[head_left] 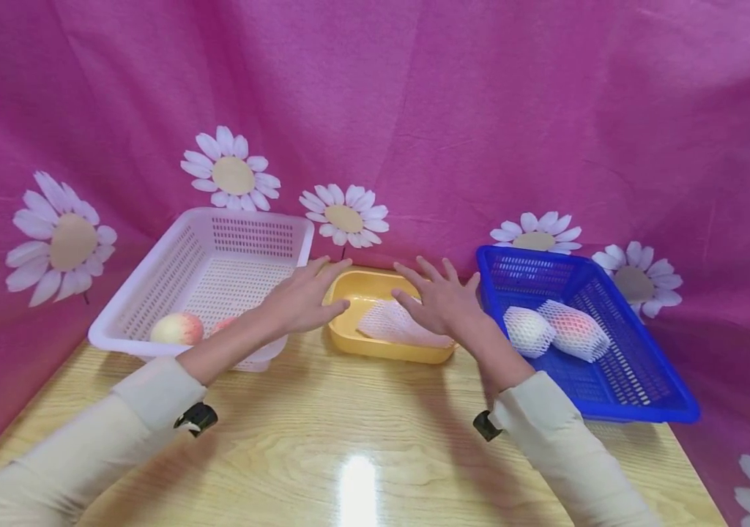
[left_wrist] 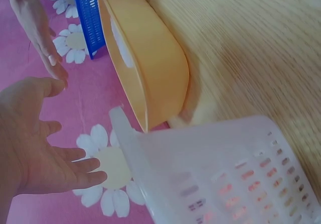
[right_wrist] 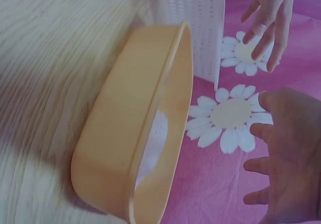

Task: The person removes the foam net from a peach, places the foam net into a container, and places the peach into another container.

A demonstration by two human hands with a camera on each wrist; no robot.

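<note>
My left hand (head_left: 302, 296) hovers with fingers spread between the white basket and the yellow tub (head_left: 391, 356), holding nothing. On the other side, my right hand (head_left: 444, 301) is spread in the air over the tub's right part, also without anything in it. White foam net sleeves (head_left: 381, 322) lie flat inside the tub, partly covered by the right hand in the head view. Both wrist views show the left hand (left_wrist: 45, 138) and right hand (right_wrist: 288, 153) above the tub's rim level, fingers apart.
At left, the white basket (head_left: 243, 267) holds a peach (head_left: 177, 329) and another partly behind the left forearm. The blue basket (head_left: 639, 351) at right contains two net-wrapped fruits (head_left: 573, 331). A pink flowered cloth (head_left: 375, 110) hangs behind the wooden table (head_left: 322, 439).
</note>
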